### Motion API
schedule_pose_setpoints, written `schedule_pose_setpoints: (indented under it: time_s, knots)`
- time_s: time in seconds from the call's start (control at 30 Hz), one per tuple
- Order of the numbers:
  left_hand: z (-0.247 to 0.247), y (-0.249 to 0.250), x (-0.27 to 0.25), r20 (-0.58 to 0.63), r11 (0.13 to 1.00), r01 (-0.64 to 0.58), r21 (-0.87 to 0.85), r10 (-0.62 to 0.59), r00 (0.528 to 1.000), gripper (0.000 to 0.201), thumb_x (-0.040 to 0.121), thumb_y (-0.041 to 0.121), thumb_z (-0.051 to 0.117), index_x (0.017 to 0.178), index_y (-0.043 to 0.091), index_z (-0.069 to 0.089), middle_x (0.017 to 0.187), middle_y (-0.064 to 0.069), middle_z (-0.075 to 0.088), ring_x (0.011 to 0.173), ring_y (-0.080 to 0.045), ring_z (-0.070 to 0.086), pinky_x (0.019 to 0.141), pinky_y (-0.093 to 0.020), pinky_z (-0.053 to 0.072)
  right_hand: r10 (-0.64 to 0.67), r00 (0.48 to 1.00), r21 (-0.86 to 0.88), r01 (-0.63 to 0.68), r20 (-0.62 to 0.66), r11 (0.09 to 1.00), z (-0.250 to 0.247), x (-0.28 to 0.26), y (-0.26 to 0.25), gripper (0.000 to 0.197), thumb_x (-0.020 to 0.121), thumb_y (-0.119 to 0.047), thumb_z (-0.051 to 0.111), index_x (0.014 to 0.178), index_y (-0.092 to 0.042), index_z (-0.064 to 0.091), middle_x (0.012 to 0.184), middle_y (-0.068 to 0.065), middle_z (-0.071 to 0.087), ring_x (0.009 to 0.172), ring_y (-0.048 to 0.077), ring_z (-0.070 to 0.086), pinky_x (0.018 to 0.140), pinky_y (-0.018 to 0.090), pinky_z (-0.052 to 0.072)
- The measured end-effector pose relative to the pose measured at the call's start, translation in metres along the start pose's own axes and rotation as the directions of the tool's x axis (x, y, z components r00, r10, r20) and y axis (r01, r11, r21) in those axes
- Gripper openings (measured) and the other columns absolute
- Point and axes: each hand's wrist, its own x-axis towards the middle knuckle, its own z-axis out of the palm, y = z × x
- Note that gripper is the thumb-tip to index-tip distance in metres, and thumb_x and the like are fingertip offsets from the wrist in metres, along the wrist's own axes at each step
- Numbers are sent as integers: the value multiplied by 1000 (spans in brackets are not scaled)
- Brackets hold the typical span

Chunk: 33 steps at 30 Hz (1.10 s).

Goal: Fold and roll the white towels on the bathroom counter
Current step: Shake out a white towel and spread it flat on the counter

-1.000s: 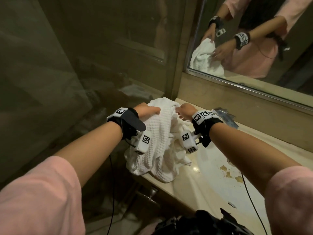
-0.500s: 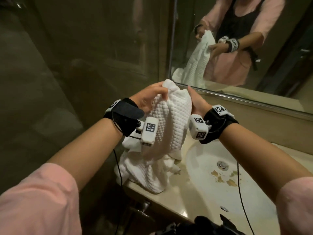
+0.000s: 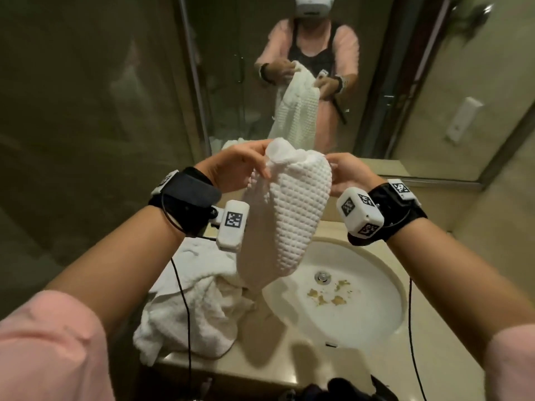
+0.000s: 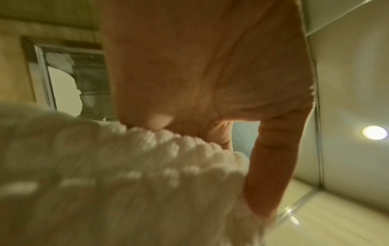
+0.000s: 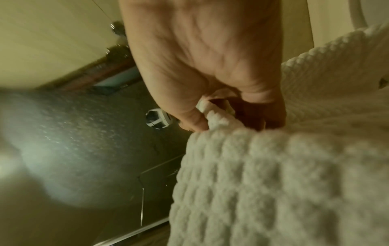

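A white waffle-weave towel (image 3: pixel 289 209) hangs bunched in the air above the sink's left edge. My left hand (image 3: pixel 237 166) pinches its top edge from the left, thumb and fingers curled on the cloth (image 4: pixel 147 158). My right hand (image 3: pixel 347 172) grips the same top edge from the right, with the towel's hem (image 5: pixel 212 114) caught between thumb and fingers. A second white towel (image 3: pixel 197 299) lies crumpled on the counter below my left wrist, partly over the counter's left end.
A white sink basin (image 3: pixel 362 322) with yellowish specks near its drain (image 3: pixel 322 276) fills the counter's (image 3: pixel 289 357) middle. A mirror (image 3: pixel 376 82) rises behind, reflecting a person holding the towel. A glass shower wall (image 3: pixel 86 111) stands at the left.
Both hands have lifted the waffle towel off the crumpled pile on the counter and raised it. It now hangs free with the hands a little apart at its top.
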Motion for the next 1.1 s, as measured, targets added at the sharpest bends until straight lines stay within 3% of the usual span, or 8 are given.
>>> schedule_pose_setpoints:
  time_s: [0.1, 0.23, 0.37, 0.53, 0.63, 0.73, 0.9, 1.1]
  knots:
    - [16, -4, 25, 63, 1000, -10, 25, 9, 998, 57, 55, -3, 55, 112, 0, 55, 120, -16, 50, 111, -29, 47, 88, -25, 49, -36, 999, 91, 35, 12, 995, -22, -24, -11, 13, 88, 2, 45, 94, -3, 54, 93, 14, 60, 83, 25, 63, 82, 40, 57]
    - [41, -14, 59, 189, 1000, -22, 20, 18, 982, 40, 58, 1, 54, 97, -4, 51, 106, -12, 56, 101, -26, 51, 80, -22, 49, -102, 995, 49, 101, 3, 994, -50, -62, -27, 27, 66, 1, 69, 92, -3, 61, 97, 11, 57, 91, 21, 56, 103, 26, 38]
    - [78, -19, 93, 225, 991, -19, -133, 48, 973, 16, 63, -7, 43, 67, 4, 54, 84, -8, 62, 72, -17, 57, 63, -19, 45, -178, 983, -3, 178, -52, 984, -79, -106, -45, 17, 66, -5, 75, 81, 1, 70, 96, 11, 53, 90, 22, 53, 104, 30, 34]
    - [130, -32, 144, 108, 976, 195, -99, -184, 977, 20, 85, 10, 43, 67, 16, 51, 53, 6, 45, 50, -8, 36, 55, -17, 38, -372, 923, 52, 378, -95, 924, -117, -164, -62, 14, 89, -7, 52, 88, 3, 63, 88, 16, 62, 86, 26, 65, 95, 40, 50]
    - [157, -52, 181, 195, 885, 460, 75, -465, 864, 19, 80, 30, 64, 83, 17, 50, 82, -4, 42, 78, -22, 43, 75, -32, 51, -404, 906, 48, 412, -125, 910, -135, -186, -67, 27, 86, -9, 58, 110, 0, 48, 101, 18, 54, 100, 30, 57, 105, 46, 41]
    - [198, -71, 212, 365, 835, 538, 118, -540, 758, 55, 84, 45, 61, 128, 14, 46, 133, -9, 43, 125, -35, 41, 109, -53, 32, -428, 884, 18, 439, -186, 898, -158, -210, -68, 31, 91, -11, 53, 118, -2, 44, 106, 20, 51, 107, 33, 51, 110, 50, 32]
    - [263, -79, 229, 396, 764, 533, -364, -391, 831, 67, 91, 60, 41, 133, 9, 52, 131, -19, 56, 120, -35, 55, 103, -50, 39, -501, 831, -63, 502, -242, 862, -204, -238, -71, 18, 88, -10, 49, 100, 2, 57, 94, 20, 62, 92, 31, 62, 94, 43, 49]
    - [309, -79, 246, 225, 774, 423, -471, -358, 906, 34, 84, 16, 59, 117, 7, 62, 120, -14, 65, 114, -32, 60, 101, -48, 42, -465, 824, -2, 491, -322, 871, -252, -260, -55, 33, 82, -5, 37, 98, -4, 66, 106, 18, 62, 98, 30, 57, 90, 39, 47]
